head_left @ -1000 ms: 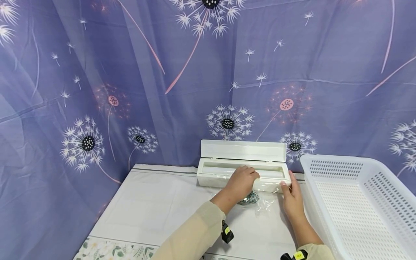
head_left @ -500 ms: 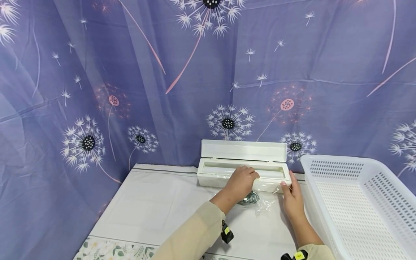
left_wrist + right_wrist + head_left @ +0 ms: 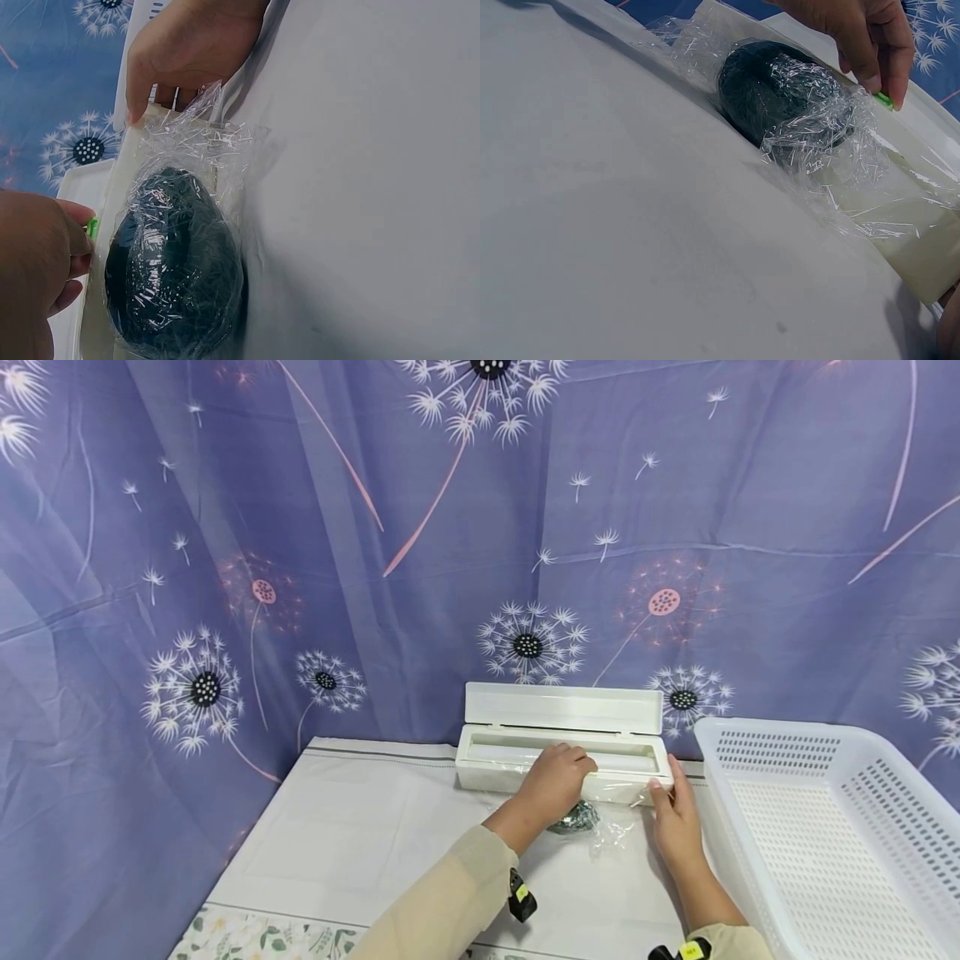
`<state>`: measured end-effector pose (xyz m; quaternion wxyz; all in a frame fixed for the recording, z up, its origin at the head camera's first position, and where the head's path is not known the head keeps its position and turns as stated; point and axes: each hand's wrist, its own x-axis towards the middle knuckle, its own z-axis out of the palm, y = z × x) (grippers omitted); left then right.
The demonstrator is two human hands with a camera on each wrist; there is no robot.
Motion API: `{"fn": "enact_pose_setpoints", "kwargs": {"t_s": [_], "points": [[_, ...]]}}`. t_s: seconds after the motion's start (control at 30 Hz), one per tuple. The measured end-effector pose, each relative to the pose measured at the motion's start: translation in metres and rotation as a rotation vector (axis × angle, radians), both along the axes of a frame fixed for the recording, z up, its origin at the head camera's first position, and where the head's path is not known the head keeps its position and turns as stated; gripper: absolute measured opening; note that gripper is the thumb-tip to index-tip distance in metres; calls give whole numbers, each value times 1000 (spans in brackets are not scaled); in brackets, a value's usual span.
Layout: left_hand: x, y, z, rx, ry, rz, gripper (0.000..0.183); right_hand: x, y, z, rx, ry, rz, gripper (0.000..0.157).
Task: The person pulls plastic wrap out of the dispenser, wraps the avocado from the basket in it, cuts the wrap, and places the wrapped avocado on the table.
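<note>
As the left hand (image 3: 549, 783) edges ever so slightly toward nine o'clock, suggesting slow progress, its fingers (image 3: 77, 214) pinch the slider (image 3: 92, 228); the right hand (image 3: 678, 825) grips the three-o'clock end of the box (image 3: 491, 775); the bundle (image 3: 576, 818) lies at its six o'clock.

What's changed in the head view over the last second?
Very little: the left hand, pinching a small green piece, appears to have edged slightly left along the white box. Nothing visibly taken hold of or let go. Unchanged: the right hand gripping the box's right end, lid open, dark film-wrapped object in front, basket at right.
</note>
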<state>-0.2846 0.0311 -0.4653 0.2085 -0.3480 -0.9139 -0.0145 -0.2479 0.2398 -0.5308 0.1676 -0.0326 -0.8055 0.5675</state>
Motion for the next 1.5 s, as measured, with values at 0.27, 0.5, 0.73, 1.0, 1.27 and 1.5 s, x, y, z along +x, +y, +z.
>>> {"fn": "enact_pose_setpoints", "kwargs": {"t_s": [0.27, 0.5, 0.73, 1.0, 1.27, 1.5], "points": [[1, -2, 1, -3, 10, 0, 30, 0, 0, 0, -5, 0, 4, 61], [1, -4, 0, 2, 25, -8, 28, 3, -2, 2, -13, -2, 2, 60], [1, -5, 1, 10, 31, -9, 28, 3, -2, 2, -8, 7, -2, 60], [1, -8, 0, 0, 49, -8, 28, 2, -2, 1, -17, -9, -1, 61], [2, -11, 2, 10, 21, 4, 32, 0, -2, 0, -33, -27, 1, 61], [2, -13, 2, 15, 28, -1, 32, 0, -1, 2, -41, -38, 3, 60]]}}
